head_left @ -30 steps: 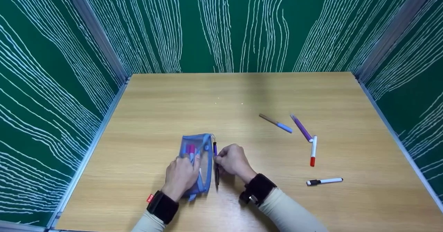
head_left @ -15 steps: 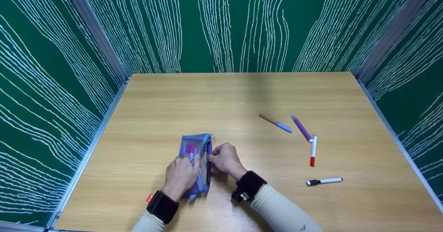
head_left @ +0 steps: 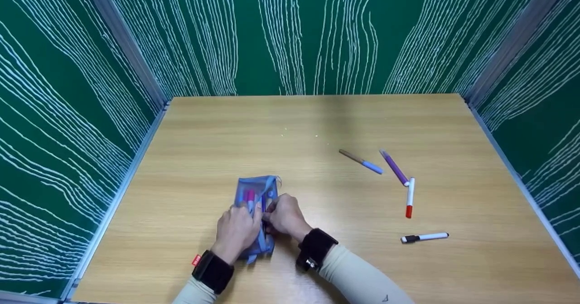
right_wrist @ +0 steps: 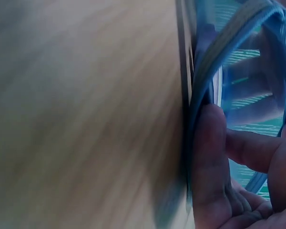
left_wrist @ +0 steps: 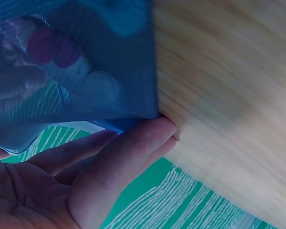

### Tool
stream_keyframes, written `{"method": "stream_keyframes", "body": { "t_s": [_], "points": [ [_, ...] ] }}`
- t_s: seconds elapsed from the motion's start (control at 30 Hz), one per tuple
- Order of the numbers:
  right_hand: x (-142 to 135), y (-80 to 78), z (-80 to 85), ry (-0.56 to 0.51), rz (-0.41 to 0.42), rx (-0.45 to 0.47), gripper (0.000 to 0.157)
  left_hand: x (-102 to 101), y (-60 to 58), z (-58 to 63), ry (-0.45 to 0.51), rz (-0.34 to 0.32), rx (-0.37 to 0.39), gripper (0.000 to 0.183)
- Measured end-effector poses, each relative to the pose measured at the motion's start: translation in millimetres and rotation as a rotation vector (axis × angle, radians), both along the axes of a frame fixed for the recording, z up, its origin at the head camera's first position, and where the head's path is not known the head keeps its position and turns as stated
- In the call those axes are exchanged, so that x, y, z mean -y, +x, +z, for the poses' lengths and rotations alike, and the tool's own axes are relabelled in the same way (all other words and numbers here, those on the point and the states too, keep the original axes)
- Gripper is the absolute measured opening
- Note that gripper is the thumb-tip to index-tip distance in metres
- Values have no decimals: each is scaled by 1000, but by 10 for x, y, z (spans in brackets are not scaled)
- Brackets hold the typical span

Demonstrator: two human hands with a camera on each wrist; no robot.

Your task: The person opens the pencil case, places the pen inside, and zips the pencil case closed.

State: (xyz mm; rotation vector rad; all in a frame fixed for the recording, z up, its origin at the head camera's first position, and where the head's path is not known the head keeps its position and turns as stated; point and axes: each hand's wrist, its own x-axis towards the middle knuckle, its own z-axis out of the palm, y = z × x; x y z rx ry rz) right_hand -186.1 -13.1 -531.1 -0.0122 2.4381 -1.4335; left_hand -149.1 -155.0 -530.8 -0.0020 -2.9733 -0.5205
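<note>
A translucent blue mesh pencil case (head_left: 244,185) lies on the table with its zipped mouth spread towards the right. My left hand (head_left: 235,229) holds it by the upper side of the mouth; the left wrist view shows the fingers at the case's edge (left_wrist: 148,107). Inside, markers with pink ends (head_left: 249,195) show through the mesh. My right hand (head_left: 286,215) pinches a dark pen with a purple-blue part (head_left: 263,203), its fingertips inside the mouth. The right wrist view has thumb and fingers past the zip edge (right_wrist: 214,52), and the pen is mostly hidden there.
To the right on the wooden table (head_left: 317,272) lie a brown-and-blue marker (head_left: 360,161), a purple marker (head_left: 394,168) touching a white marker with a red cap (head_left: 410,198), and a white marker with a black cap (head_left: 425,237). Green panels with white lines (head_left: 281,36) enclose the table.
My right hand has moved left, carrying the pen from beside the pencil case in through its mouth. The left hand has stayed in place on the case.
</note>
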Motion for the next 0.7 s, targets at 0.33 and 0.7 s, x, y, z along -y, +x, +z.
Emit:
{"method": "stream_keyframes", "body": {
  "t_s": [0.33, 0.7],
  "points": [
    [29, 27, 19, 10, 16, 8, 16, 1, 0, -3, 4, -7, 6, 51],
    [-112, 30, 73, 198, 88, -211, 18, -4, 6, -9, 17, -4, -44, 49]
  ]
}}
